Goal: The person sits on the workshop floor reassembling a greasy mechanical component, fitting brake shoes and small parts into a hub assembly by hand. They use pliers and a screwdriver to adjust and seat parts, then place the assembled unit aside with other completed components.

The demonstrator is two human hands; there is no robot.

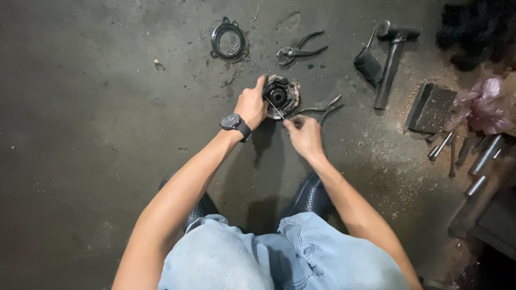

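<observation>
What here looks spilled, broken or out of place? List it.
Pale sawdust-like grit is scattered over the floor beside the hammer. Tools lie loose around it. The round metal part under the left hand shows no clear damage.

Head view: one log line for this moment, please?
left hand steadies round metal part | right hand pokes thin tool | pliers beside

Hardly any packaging on this workshop floor.

A crumpled pink plastic bag (485,104) lies at the far right edge of the concrete floor (97,134), just beside a dark flat block; its contents cannot be told. The only screen-like thing is the round black wristwatch face (233,122), turned upward. No labels or signs show.
</observation>
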